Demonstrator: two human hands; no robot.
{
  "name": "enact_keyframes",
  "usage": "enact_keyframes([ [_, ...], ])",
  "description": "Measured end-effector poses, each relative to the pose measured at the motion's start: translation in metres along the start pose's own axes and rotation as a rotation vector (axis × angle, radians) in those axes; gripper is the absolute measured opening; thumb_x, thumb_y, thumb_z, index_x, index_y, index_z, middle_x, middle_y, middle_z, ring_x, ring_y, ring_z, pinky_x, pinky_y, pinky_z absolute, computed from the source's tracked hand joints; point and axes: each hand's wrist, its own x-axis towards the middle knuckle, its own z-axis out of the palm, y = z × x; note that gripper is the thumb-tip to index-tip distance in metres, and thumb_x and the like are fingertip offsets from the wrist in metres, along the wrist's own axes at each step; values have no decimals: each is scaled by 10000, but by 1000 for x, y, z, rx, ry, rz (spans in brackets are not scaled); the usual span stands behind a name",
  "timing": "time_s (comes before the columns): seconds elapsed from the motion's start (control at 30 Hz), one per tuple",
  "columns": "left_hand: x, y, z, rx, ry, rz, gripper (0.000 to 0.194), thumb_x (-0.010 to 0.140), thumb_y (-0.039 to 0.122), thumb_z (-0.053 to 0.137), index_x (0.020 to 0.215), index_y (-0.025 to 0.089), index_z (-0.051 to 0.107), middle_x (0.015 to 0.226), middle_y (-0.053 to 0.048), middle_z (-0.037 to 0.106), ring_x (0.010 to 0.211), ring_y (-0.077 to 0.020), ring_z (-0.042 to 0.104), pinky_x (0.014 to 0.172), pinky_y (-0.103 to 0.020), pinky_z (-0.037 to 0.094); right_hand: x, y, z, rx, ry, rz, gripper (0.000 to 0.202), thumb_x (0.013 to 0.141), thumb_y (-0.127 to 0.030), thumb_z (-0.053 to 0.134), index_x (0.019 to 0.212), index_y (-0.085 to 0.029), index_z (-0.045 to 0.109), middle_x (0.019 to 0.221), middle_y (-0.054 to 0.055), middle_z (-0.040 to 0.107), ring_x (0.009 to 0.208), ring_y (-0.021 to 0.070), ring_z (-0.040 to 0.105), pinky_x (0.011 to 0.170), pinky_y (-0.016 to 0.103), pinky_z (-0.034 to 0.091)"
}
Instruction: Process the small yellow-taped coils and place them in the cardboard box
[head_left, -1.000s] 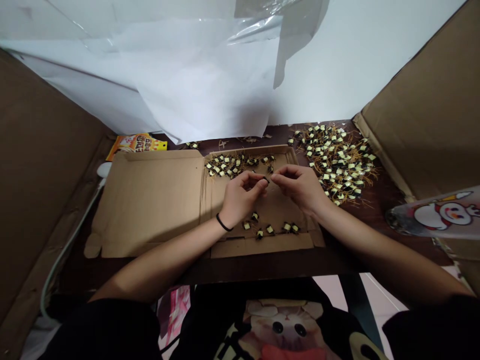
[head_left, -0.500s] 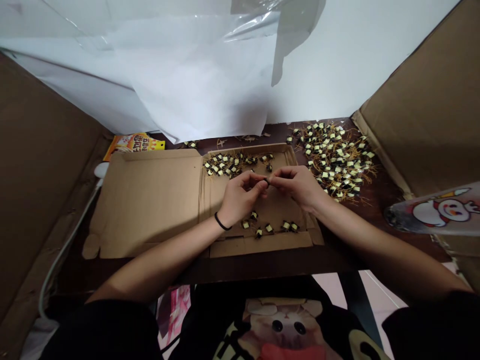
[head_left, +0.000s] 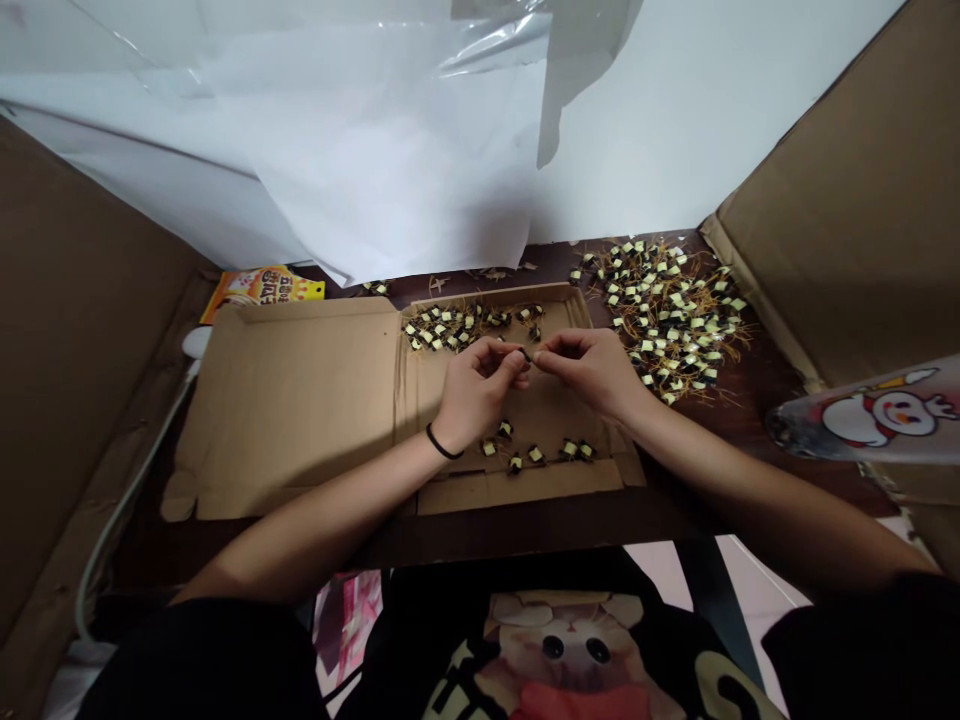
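Observation:
Above the right half of an opened cardboard box (head_left: 300, 400), my left hand (head_left: 480, 390) pinches a small black part (head_left: 524, 355) between thumb and fingertips. My right hand (head_left: 585, 368) meets it from the right, thumb and forefinger pressed together at the part's edge; what they grip is too small to make out. Several black-and-yellow parts with thin copper-coloured wires (head_left: 442, 325) lie at the back of the box. Several similar parts (head_left: 535, 454) are spread near its front edge, below my hands.
A large pile of the same wired parts (head_left: 675, 310) lies right of the box. Behind the box at left is a yellow packet (head_left: 266, 285). A cup with a snowman print (head_left: 877, 415) lies at the right. Cardboard walls flank both sides; a white cable (head_left: 131, 490) runs at left.
The fingertips of my two hands have drawn slightly apart, and the black part shows more between them. The whole view has shifted slightly.

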Motion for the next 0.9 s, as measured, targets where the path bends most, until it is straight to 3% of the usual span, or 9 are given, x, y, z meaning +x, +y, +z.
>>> enact_keyframes([
  [0.2, 2, -2, -1, 54, 52, 34, 253, 761, 351, 692, 791, 130, 572, 678, -19, 667, 553, -92, 619, 559, -221, 527, -3, -4, -3, -110, -16, -139, 146, 671, -285, 636, 599, -159, 649, 592, 10, 631, 575, 111, 522, 557, 243, 379],
  [0.37, 0, -2, -1, 153, 42, 68, 196, 780, 307, 666, 781, 136, 570, 620, 2, 639, 518, -89, 612, 515, -197, 486, -8, -5, -1, -117, 8, -214, 140, 700, -278, 639, 628, -162, 671, 612, 12, 647, 589, 115, 537, 568, 244, 388],
  [0.6, 1, -1, -2, 166, 18, 72, 187, 792, 309, 654, 786, 138, 577, 633, -5, 651, 546, -97, 624, 548, -209, 495, -5, 3, 2, 151, 1, -24, 204, 704, -344, 683, 657, -146, 669, 495, -45, 487, 457, 58, 356, 454, 229, 261],
  [0.9, 1, -2, -3, 98, 2, 59, 243, 766, 345, 691, 802, 135, 575, 662, -2, 648, 546, -90, 627, 551, -207, 513, -4, 5, 3, 133, 41, 32, 199, 670, -337, 694, 649, -141, 667, 516, -32, 518, 469, 61, 373, 455, 229, 268],
])
